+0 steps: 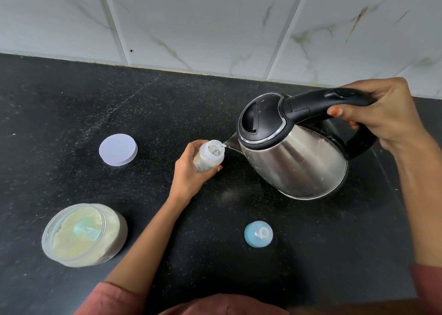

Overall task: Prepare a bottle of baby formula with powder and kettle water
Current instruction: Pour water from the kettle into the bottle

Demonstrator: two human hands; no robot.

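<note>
- At the middle of the black counter (pixel 71 104), we hold the baby bottle (pixel 208 156) in our left hand (pixel 191 171), fingers wrapped around its body, its open mouth facing up and tipped a little toward the right.
- Just right of it, our right hand (pixel 382 114) is closed around the black handle of the steel kettle (pixel 294 147), which is tilted left so its spout sits right at the bottle's rim — a thin stream of water crosses into the mouth.
- The relation that counts: spout to the right, bottle mouth to the left, nearly touching; the bottle's long axis stands close to upright.
- We judge that the pour must stay narrow, since the mouth is small.
- The powder jar (pixel 83 234) sits open near left with a scoop (pixel 83 229) inside; its lid (pixel 118 149) lies farther back, and the blue bottle cap (pixel 258 237) near the middle.
</note>
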